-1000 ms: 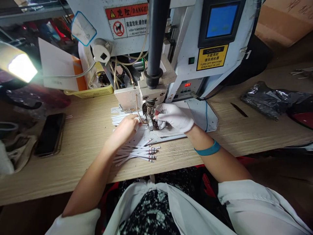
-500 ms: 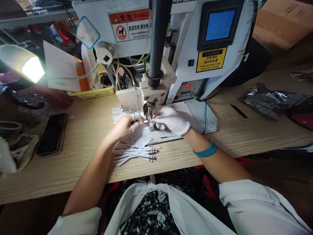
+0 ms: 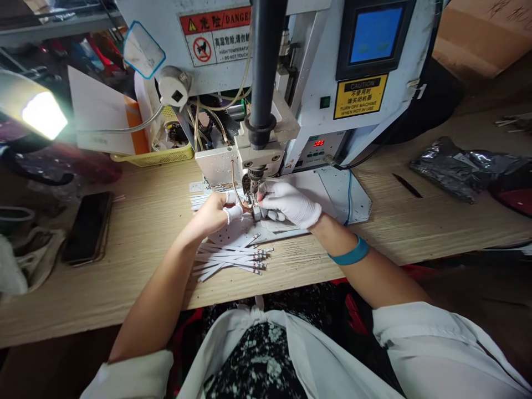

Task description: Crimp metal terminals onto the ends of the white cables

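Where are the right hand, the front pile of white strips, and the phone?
Right hand (image 3: 291,204), head view: back of the glove.
Front pile of white strips (image 3: 233,257), head view: its middle.
Phone (image 3: 88,227), head view: dark screen.

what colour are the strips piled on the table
The strips are mostly white, clearest in the head view.

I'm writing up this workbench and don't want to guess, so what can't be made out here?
All in the head view:
Anything pinched by the left hand or right hand: too small, partly covered by fingers.
Danger sign, right end: behind the black tube.
Blue screen: contents blurred.
Cardboard box: cut off by top and right edges.
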`<state>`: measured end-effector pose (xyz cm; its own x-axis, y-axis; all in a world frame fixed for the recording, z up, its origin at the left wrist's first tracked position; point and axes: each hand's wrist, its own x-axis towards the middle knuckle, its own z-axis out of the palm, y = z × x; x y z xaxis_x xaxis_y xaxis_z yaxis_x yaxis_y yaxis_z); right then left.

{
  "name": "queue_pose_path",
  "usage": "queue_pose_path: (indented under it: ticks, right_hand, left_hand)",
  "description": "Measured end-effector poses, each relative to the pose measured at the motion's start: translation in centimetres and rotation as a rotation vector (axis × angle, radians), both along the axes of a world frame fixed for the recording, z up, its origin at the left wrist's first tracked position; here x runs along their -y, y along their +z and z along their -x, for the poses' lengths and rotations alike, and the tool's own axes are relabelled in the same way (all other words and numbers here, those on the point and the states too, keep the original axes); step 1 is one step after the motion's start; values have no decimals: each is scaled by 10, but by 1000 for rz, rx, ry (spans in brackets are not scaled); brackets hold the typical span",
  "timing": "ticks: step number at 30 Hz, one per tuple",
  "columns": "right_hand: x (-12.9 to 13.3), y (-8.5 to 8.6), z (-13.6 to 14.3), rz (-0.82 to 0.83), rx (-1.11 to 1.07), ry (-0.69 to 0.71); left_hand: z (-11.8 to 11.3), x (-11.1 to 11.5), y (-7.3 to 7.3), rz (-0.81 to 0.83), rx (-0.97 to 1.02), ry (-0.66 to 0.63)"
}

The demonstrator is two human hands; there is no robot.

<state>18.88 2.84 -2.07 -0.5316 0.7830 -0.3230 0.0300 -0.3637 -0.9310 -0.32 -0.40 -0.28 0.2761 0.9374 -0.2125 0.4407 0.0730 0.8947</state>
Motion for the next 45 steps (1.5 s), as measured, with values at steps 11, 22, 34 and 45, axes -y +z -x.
queue_pose_path:
  ticks: [11,22,34,45]
  right_hand:
    - [-7,0,0,41,-21,105]
    - [-5,2,-1,5,-6,94]
    - [-6,1,0,-7,23,55]
    - [-2,2,1,-59,43,87]
  left_hand:
    - [-1,-2,-5,21,28,50]
    - [-4,-1,0,56,4,86]
    - [-4,-3,0,66,24,66]
    - [-4,-3,0,69,37,87]
